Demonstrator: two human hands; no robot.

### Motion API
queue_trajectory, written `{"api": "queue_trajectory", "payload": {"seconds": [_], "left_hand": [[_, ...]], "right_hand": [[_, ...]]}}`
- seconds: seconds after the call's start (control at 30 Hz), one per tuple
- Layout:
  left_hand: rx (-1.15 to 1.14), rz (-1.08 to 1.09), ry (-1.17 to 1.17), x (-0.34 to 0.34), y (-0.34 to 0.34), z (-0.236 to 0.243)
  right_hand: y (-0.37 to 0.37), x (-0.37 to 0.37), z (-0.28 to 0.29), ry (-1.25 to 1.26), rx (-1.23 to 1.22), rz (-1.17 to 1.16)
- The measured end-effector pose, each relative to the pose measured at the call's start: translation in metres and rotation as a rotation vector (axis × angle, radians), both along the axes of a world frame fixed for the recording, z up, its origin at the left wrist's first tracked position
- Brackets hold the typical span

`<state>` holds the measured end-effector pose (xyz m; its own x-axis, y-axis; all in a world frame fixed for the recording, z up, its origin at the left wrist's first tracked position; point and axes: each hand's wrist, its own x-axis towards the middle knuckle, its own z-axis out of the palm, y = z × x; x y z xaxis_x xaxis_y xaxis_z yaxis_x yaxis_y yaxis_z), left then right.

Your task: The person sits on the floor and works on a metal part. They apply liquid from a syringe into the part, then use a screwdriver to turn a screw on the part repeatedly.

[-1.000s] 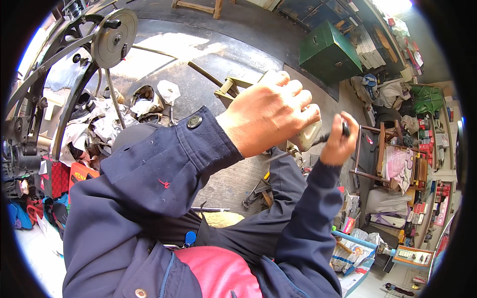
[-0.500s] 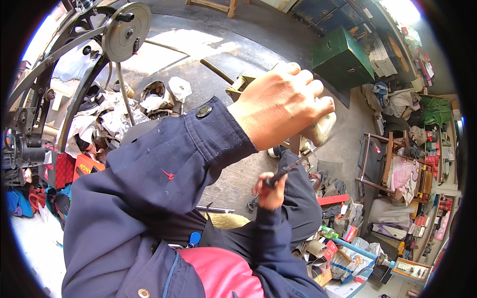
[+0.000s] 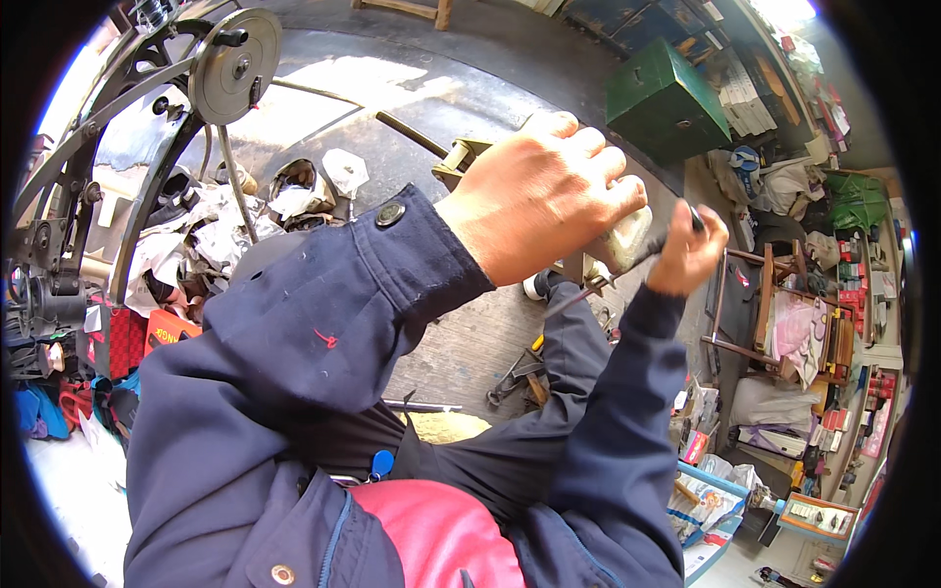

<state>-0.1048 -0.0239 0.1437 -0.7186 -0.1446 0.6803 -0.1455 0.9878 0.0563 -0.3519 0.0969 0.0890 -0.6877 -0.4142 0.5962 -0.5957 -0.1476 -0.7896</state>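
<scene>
My left hand (image 3: 544, 191) is closed over a pale, rounded, worn piece (image 3: 625, 240), whose kind I cannot make out. Much of it is hidden under the fingers. A brassy metal bracket (image 3: 459, 160) with a dark rod (image 3: 407, 132) shows on the far side of this hand. To the right, my right hand (image 3: 689, 257) is closed around the dark handle of a thin-shafted tool (image 3: 588, 291). Its shaft slants down to the left, just below the pale piece, and is blurred. Whether the shaft touches the piece I cannot tell.
A black hand-cranked machine with a grey wheel (image 3: 235, 67) stands at the far left, with bags and shoes (image 3: 206, 235) heaped beside it. A green metal box (image 3: 667, 103) is at the far right. Wooden frames (image 3: 765, 314) and a blue-edged crate (image 3: 711, 510) stand at the right.
My right hand has moved up and to the right with the tool, from in front of my knee to beside the pale piece. My left hand keeps its hold.
</scene>
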Motion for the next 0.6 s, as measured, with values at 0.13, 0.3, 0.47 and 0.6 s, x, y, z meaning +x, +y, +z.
{"api": "queue_trajectory", "payload": {"seconds": [0.13, 0.3, 0.47, 0.6], "left_hand": [[0.041, -0.008, 0.009, -0.001, -0.004, 0.0], [0.082, -0.033, 0.011, 0.004, -0.011, 0.003], [0.059, 0.013, 0.04, 0.006, -0.012, 0.004], [0.012, 0.028, 0.027, 0.0, -0.012, 0.004]], "right_hand": [[-0.037, -0.052, -0.074, -0.1, 0.14, 0.325], [0.023, -0.007, -0.186, -0.543, 0.356, 0.715], [0.149, 0.141, -0.164, -0.992, 0.298, 0.601], [0.159, 0.173, -0.069, -0.521, 0.222, 0.464]]}}
